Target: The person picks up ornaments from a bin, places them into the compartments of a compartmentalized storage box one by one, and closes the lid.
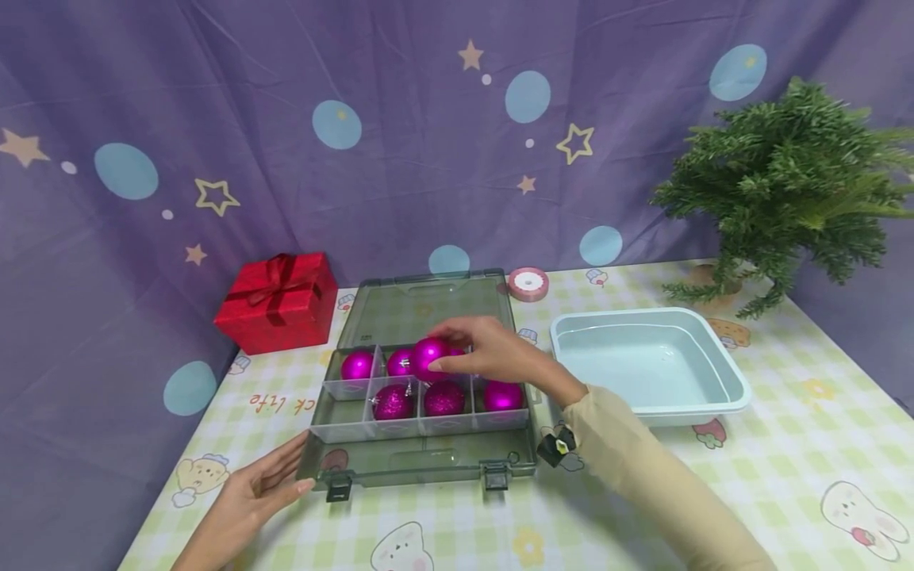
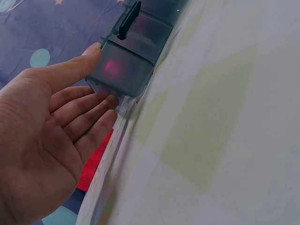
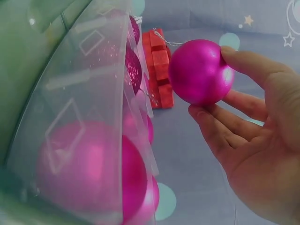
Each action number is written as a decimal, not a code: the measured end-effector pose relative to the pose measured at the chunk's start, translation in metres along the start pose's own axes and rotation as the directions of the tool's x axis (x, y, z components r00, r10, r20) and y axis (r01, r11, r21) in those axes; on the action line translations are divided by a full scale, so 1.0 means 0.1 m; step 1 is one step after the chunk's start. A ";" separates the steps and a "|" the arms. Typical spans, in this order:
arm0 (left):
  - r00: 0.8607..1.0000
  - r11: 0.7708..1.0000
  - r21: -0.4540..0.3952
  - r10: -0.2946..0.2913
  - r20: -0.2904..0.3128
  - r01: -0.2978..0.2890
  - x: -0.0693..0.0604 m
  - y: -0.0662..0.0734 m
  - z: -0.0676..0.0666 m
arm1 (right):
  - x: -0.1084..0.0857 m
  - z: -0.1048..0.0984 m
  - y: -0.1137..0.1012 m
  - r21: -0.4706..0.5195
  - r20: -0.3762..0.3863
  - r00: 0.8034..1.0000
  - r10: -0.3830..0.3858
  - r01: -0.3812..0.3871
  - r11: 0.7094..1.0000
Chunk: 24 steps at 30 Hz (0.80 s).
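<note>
In the head view, my right hand (image 1: 493, 349) holds a shiny magenta Christmas bauble (image 1: 427, 357) above a translucent grey-green divided box (image 1: 457, 477). The right wrist view shows the thumb and fingertips pinching this bauble (image 3: 199, 72), a silvery wire loop at its far side. The box's lid (image 1: 435, 305) lies back, open. Several more baubles sit in its compartments, among them a glittery one (image 1: 444, 399) and a smooth one (image 1: 503, 395). My left hand (image 1: 246, 492) touches the box's front left corner with nearly straight fingers; its thumb (image 2: 89, 54) lies against the edge.
Right of the box stands a pale blue plastic basin (image 1: 650, 411). An artificial fir tree (image 1: 778, 174) rises at the back right. Behind the box lies a pink ribbon spool (image 1: 528, 284); a red gift box (image 1: 278, 305) sits at the back left. A small black-and-yellow item (image 1: 557, 446) lies beside the sleeve.
</note>
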<state>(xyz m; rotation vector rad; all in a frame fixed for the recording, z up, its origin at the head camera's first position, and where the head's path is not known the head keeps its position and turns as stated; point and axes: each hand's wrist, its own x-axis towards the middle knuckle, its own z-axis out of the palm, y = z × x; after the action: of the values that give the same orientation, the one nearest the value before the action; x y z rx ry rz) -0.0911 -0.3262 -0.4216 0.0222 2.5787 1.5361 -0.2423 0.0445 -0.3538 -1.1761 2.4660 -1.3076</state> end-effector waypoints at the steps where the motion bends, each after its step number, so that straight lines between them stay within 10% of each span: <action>1: 1.000 1.000 -0.001 0.003 0.000 -0.003 0.00 0.00 0.00 | 0.02 0.02 -0.01 -0.001 0.002 1.000 0.000 0.000 1.000; 24: 0.999 0.999 0.002 0.046 -0.008 -0.046 -0.02 0.01 0.00 | 0.41 0.43 -0.21 0.002 0.074 0.997 -0.035 0.035 0.999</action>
<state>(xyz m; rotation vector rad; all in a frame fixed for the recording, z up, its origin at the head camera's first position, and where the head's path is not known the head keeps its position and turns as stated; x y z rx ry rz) -0.0894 -0.3256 -0.4206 0.0769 2.6031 1.5532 -0.2407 -0.0183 -0.3550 -1.2501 2.4040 -1.2496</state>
